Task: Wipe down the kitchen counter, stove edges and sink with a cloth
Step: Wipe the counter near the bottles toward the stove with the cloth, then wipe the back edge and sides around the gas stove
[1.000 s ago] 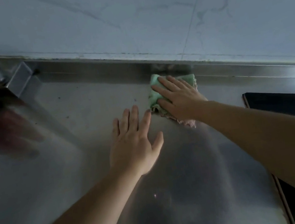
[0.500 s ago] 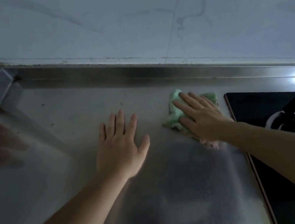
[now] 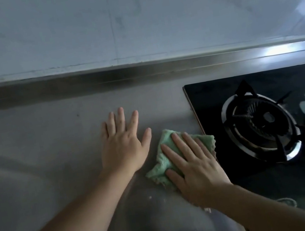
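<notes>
Resting flat on the steel desk [image 3: 33, 155], the left hand [image 3: 123, 148] has its fingers spread and holds nothing. Just beside it, the right hand [image 3: 192, 167] presses straight fingers onto the green cloth [image 3: 162, 166], which looks soft, light and easily bunched, so a flat palm suits it. Its far corner overlaps the stove [image 3: 268, 116] edge.

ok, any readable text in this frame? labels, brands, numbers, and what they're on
None readable in the head view.
Stove: black glass top, no brand or marking visible; the pale patches on it look like reflections, not print.
Green cloth under the right hand: no tag or print showing.
Steel counter, with the left hand flat on it, and the wall tiles: no writing.
</notes>
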